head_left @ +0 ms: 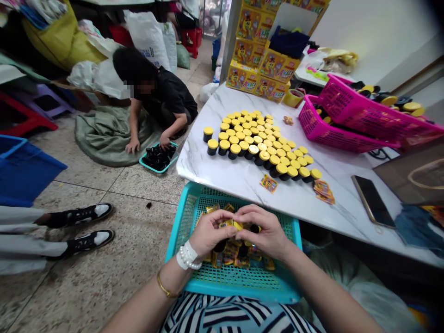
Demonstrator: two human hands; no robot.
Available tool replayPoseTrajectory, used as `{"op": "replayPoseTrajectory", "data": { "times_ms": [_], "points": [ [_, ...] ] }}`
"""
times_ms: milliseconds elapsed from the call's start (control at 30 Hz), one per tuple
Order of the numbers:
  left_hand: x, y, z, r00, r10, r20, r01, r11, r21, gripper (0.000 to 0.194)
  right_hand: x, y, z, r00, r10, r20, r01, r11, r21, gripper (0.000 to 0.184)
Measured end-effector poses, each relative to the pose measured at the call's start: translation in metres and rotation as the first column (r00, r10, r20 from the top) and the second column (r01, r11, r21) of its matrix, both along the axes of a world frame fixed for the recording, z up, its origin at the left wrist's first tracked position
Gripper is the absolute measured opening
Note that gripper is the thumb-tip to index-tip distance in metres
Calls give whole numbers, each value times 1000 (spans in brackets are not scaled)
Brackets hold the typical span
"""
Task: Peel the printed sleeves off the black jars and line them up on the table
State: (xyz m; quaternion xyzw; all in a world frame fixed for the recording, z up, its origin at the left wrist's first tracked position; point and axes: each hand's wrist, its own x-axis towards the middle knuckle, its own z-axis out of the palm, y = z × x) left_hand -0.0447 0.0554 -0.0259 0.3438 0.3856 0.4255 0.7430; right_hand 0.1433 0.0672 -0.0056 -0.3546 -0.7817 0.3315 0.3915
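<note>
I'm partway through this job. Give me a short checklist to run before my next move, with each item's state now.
1. Hands over the turquoise basket: ok, left hand and right hand meet above it.
2. Small yellow item in hand: ok, between the hands.
3. Its condition: cannot tell, the hands cover much of it.
4. Yellow-capped black containers on the white tabletop upright: ok.
5. Tabletop free of loose packets: not ok, a printed packet lies near the edge.
6. Phone apart from the containers: ok.
</note>
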Motion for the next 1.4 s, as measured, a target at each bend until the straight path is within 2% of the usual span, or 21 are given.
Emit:
{"op": "replayPoseTrajectory", "data": {
  "times_ms": [133, 200, 333, 467, 533, 600, 700, 767, 800, 867, 933, 1033, 1167, 1300, 1400],
  "points": [
    [-3, -4, 0, 996, -46, 80, 60, 982, -181, 42, 0, -4, 0, 997, -73, -28, 73, 997, 4, 27],
    [-5, -6, 1, 993, -77, 89, 95, 971, -218, 41, 0, -5, 1, 998, -69, -1, 69, 998, 15, 27],
    [-7, -5, 5, 999, -40, -8, 39, 993, -108, 33, 0, -6, 2, 999, -47, 10, 46, 996, 74, 27],
    [-5, 0, 10, 990, -21, -137, 34, 995, 93, 27, -1, -8, 3, 989, -137, -64, 141, 987, 71, 29],
    [-3, 3, 10, 978, -26, -209, 60, 985, 159, 27, -1, -10, 1, 979, -187, -82, 185, 982, -30, 28],
    [-1, 5, 6, 968, -43, -249, 87, 982, 168, 29, -1, -11, -3, 969, -219, -116, 189, 957, -222, 27],
    [4, 5, -4, 972, -118, -203, 134, 988, 70, 38, 0, -9, -13, 950, -197, -244, 36, 840, -541, 33],
    [7, 3, -8, 976, -149, -157, 150, 989, -8, 43, 3, -6, -18, 930, -149, -337, -104, 770, -629, 39],
    [9, 2, -9, 980, -148, -136, 144, 989, -40, 45, 4, -5, -19, 921, -123, -370, -154, 759, -633, 39],
    [9, 0, -7, 990, -128, -56, 121, 987, -109, 46, 7, -2, -20, 904, -79, -419, -211, 770, -602, 31],
    [8, -3, -1, 986, -122, 112, 141, 973, -183, 52, 10, -2, -18, 886, -61, -460, -234, 798, -556, 22],
    [4, -8, 7, 942, -131, 310, 208, 950, -233, 59, 11, -4, -16, 884, -55, -465, -207, 844, -494, 27],
    [6, -10, 10, 944, -116, 308, 201, 944, -263, 41, 6, -10, -19, 903, -105, -417, -92, 900, -426, 30],
    [15, -9, 7, 961, -67, 268, 143, 950, -277, 44, 0, -12, -21, 886, -225, -404, 72, 930, -360, 18],
    [20, -11, 4, 971, -29, 239, 102, 949, -299, 46, 0, -9, -15, 918, -234, -321, 149, 952, -268, 18]
  ]
}}
